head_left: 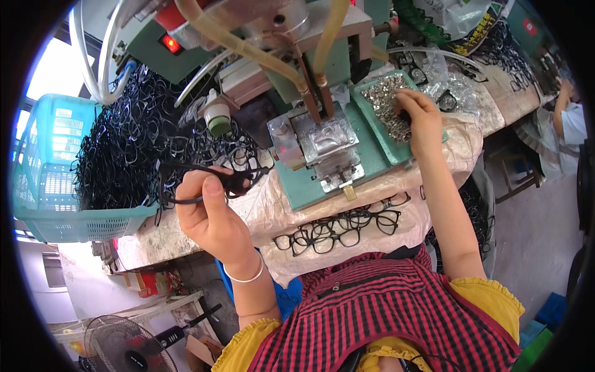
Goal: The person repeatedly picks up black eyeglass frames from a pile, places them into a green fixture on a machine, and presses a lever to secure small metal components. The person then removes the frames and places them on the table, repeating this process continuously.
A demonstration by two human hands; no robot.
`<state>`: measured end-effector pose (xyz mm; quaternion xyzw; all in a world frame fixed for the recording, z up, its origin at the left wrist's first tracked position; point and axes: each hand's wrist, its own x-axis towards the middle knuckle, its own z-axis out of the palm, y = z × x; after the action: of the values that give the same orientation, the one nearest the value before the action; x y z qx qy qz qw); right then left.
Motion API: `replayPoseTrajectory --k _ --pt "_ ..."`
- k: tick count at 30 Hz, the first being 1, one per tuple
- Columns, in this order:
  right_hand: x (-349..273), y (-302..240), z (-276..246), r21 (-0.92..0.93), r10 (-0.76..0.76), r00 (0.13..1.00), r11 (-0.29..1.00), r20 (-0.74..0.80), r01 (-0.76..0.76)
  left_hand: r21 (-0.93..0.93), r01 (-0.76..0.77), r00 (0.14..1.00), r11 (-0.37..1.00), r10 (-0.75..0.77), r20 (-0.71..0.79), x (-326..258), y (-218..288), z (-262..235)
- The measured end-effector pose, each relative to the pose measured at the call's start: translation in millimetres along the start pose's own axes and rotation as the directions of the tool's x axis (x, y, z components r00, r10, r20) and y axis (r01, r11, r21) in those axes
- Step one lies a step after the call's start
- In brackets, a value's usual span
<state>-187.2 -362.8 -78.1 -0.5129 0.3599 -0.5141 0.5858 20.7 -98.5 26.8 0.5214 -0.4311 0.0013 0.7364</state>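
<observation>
Fingers of the left hand (207, 208) are curled tight round a black glasses frame (214, 180), held up off the workbench's left edge, probably so it's handy for the green press (322, 146). The right hand (416, 115) is pinching down into the tray of small metal parts (381, 99) at the bench's back right; can't tell if it's got one.

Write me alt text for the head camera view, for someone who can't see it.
Seen from above, a person's left hand holds a black eyeglass frame while the right hand reaches into a green tray of small silver metal parts beside a bench-top machine. A row of black frames lies at the bench edge; a blue basket of frames sits left.
</observation>
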Motion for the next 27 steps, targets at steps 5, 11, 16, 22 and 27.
replayPoseTrajectory --k 5,11,16,22,27 --pt "-45.6 -58.9 50.9 -0.052 -0.161 0.952 0.982 0.259 0.18 -0.013 -0.247 0.964 0.969 0.247 0.101 9.5 38.3 17.0" --pt "-71.7 -55.9 93.4 0.054 -0.315 0.906 0.948 0.281 0.313 0.064 -0.226 0.967 0.972 0.216 0.137 35.1 8.5 25.9" --pt "-82.4 -54.8 104.4 0.35 -0.204 0.957 0.929 0.207 0.123 0.019 -0.211 0.973 0.977 0.208 0.096 34.4 7.2 27.1" --pt "-86.9 -53.4 107.7 0.328 -0.165 0.961 0.941 0.221 0.086 -0.083 -0.174 0.98 0.981 0.181 0.084 35.6 9.6 33.9" --pt "-86.9 -51.9 106.6 0.332 -0.175 0.96 0.938 0.219 0.095 -0.04 -0.171 0.98 0.984 0.174 0.1 38.4 8.8 29.9"
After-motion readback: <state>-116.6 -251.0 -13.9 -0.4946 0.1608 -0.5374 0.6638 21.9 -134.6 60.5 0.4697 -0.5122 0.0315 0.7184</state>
